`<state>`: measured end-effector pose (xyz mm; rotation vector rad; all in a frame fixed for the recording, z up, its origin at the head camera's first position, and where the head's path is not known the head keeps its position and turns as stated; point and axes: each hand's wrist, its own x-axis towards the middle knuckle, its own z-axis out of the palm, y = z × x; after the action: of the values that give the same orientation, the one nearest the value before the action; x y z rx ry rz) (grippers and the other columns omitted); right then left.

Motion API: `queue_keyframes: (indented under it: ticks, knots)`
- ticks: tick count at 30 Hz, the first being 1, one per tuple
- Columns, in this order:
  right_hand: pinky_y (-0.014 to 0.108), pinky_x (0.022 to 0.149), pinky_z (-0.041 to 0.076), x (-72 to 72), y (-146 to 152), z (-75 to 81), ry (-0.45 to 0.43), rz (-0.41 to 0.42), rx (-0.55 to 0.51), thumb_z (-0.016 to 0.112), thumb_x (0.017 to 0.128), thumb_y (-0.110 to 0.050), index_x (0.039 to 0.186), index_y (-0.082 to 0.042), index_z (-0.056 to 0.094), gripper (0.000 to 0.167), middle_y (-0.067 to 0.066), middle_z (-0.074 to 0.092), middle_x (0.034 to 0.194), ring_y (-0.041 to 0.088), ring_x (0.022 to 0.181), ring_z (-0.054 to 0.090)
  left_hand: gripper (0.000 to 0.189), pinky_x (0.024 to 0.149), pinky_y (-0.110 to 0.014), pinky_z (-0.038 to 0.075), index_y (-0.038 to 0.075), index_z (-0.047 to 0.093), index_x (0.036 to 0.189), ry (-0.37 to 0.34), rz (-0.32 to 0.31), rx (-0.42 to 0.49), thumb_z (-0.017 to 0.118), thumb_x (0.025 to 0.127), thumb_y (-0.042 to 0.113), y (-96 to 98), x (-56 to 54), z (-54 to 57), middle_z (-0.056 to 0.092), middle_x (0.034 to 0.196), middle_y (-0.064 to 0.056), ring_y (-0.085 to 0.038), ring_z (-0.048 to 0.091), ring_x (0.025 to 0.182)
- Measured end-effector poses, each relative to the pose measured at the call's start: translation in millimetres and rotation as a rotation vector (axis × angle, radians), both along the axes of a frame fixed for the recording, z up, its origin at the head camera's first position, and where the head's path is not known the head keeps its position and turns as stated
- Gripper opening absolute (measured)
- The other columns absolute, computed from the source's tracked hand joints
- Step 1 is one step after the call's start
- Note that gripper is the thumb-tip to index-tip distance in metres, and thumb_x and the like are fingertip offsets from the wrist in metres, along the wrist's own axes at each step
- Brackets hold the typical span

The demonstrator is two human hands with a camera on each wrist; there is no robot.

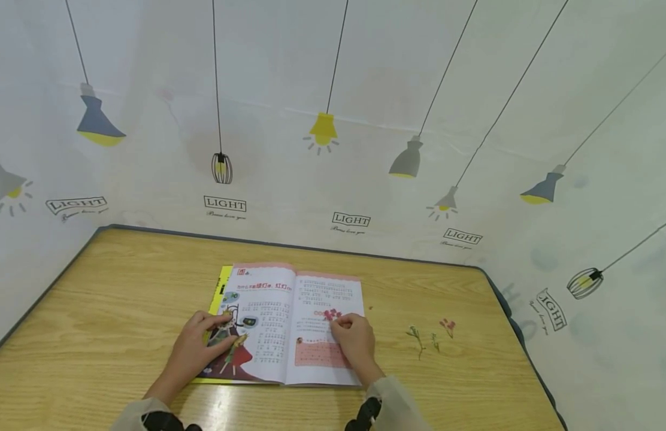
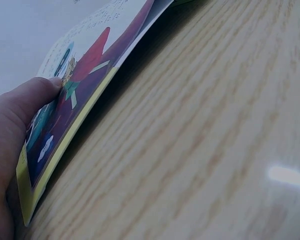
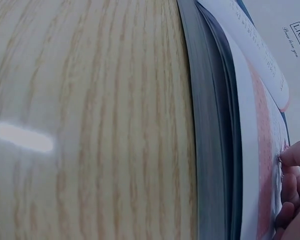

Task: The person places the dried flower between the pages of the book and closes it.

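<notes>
An open book (image 1: 268,353) lies on the wooden table, its left page printed with colourful drawings and its right page with text and a pink box. My left hand (image 1: 195,344) rests on the left page near its outer edge, fingers and thumb extended; the left wrist view shows the thumb (image 2: 42,92) on the drawing. With thumb and fingertips, my right hand (image 1: 356,342) pinches a small pink flower sprig (image 1: 332,313) over the right page. In the right wrist view, the fingers (image 3: 294,155) are at the page surface and mostly hide the sprig.
Right of the book lie a white-flowered sprig (image 1: 415,339), a small green sprig (image 1: 435,342) and another pink sprig (image 1: 448,325). A tiny dark bit (image 1: 371,307) is beside the book. A lamp-patterned curtain (image 1: 279,179) stands behind the table (image 1: 123,287).
</notes>
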<state>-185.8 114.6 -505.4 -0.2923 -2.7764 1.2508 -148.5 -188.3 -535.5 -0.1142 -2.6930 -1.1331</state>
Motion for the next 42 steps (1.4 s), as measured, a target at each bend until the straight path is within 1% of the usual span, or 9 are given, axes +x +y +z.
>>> queue_keyframes:
  ticks: [7,14,22,29,34,38,42]
  knots:
    - [0.028,0.053,0.040,-0.9,0.7,0.7,0.006,-0.006,-0.007,0.070,0.075,-0.017,0.072,-0.009,0.066,0.009,-0.001,0.055,0.063,0.012,0.057,0.048,0.047,0.070,-0.034,0.035,0.013,0.066,0.112,0.001,0.000,0.000,0.074,0.075,0.040,-0.2,-0.8,-1.8,0.048,0.093,-0.001,-0.015,0.043,0.081]
    - [0.028,0.054,0.040,-0.9,0.8,0.8,-0.005,-0.006,-0.020,0.070,0.076,-0.017,0.073,-0.009,0.066,0.009,-0.001,0.056,0.063,0.012,0.058,0.049,0.047,0.070,-0.034,0.035,0.012,0.066,0.112,-0.001,0.002,-0.007,0.074,0.074,0.040,0.2,-0.8,-1.8,0.048,0.093,-0.001,-0.015,0.042,0.080]
    - [0.028,0.054,0.037,-0.6,0.0,-2.5,-0.005,0.001,0.019,0.071,0.076,-0.020,0.074,-0.010,0.067,0.011,-0.002,0.054,0.063,0.013,0.057,0.046,0.048,0.071,-0.034,0.035,0.012,0.066,0.112,-0.006,0.003,-0.011,0.074,0.075,0.041,0.2,-1.1,-2.5,0.048,0.093,-0.001,-0.015,0.043,0.081]
    - [0.029,0.055,0.038,1.3,-1.3,-4.0,0.005,-0.007,0.056,0.070,0.077,-0.023,0.075,-0.012,0.068,0.011,-0.004,0.055,0.064,0.012,0.059,0.048,0.048,0.071,-0.034,0.035,0.013,0.066,0.112,-0.001,0.003,-0.012,0.074,0.074,0.041,0.2,-1.1,-2.7,0.048,0.093,-0.001,-0.015,0.042,0.080]
    - [0.028,0.057,0.039,2.1,-1.9,-4.2,0.013,-0.013,0.060,0.070,0.078,-0.024,0.076,-0.012,0.070,0.013,-0.004,0.056,0.065,0.011,0.060,0.048,0.047,0.070,-0.034,0.035,0.013,0.066,0.112,-0.001,0.002,-0.014,0.074,0.075,0.041,0.2,-0.3,-1.9,0.048,0.093,-0.001,-0.015,0.042,0.080]
    - [0.028,0.058,0.040,1.7,-1.7,-3.8,0.019,-0.018,0.052,0.070,0.078,-0.024,0.076,-0.011,0.070,0.013,-0.004,0.057,0.066,0.011,0.061,0.049,0.047,0.070,-0.035,0.035,0.012,0.066,0.112,0.002,0.002,-0.015,0.074,0.075,0.040,0.2,0.4,-1.2,0.048,0.093,-0.001,-0.015,0.042,0.080]
    - [0.028,0.058,0.041,0.9,-0.5,-3.3,0.038,-0.018,0.022,0.070,0.078,-0.019,0.077,-0.009,0.070,0.010,-0.002,0.057,0.067,0.011,0.062,0.049,0.047,0.070,-0.035,0.036,0.013,0.066,0.112,0.003,0.002,-0.016,0.074,0.075,0.041,0.3,0.7,-1.2,0.048,0.093,-0.001,-0.015,0.042,0.080]
